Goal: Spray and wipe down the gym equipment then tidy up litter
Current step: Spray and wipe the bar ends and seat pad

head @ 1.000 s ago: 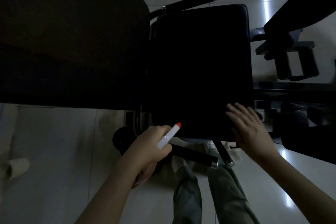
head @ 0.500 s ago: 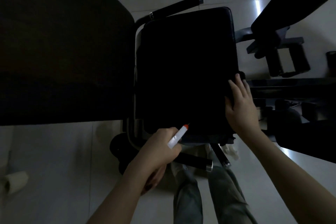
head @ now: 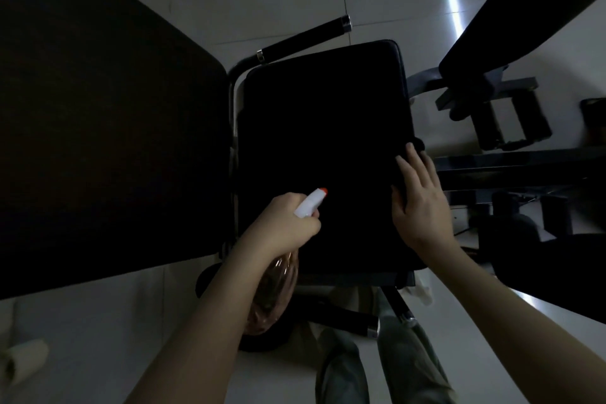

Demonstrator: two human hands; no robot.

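Observation:
A black padded seat point(head: 321, 141) of a gym machine fills the middle of the head view. My left hand point(head: 282, 223) grips a spray bottle point(head: 310, 203) with a white head and an orange nozzle, held over the pad's near left part and pointing up along it. The bottle's clear brownish body point(head: 275, 292) hangs below my wrist. My right hand point(head: 419, 203) lies flat with straight fingers on the pad's right edge. A dark lump shows just beyond its fingertips; in the dim light I cannot tell whether it is a cloth.
A large dark pad point(head: 98, 141) covers the left side. Black handles stick out above the seat point(head: 305, 39) and below it point(head: 341, 318). Dark machine frame point(head: 524, 167) crowds the right. A paper roll point(head: 23, 361) and white crumpled paper point(head: 423, 289) lie on the pale tiled floor.
My right hand slid from the pad's near right corner farther up its right edge. My left hand brought the spray bottle forward over the pad.

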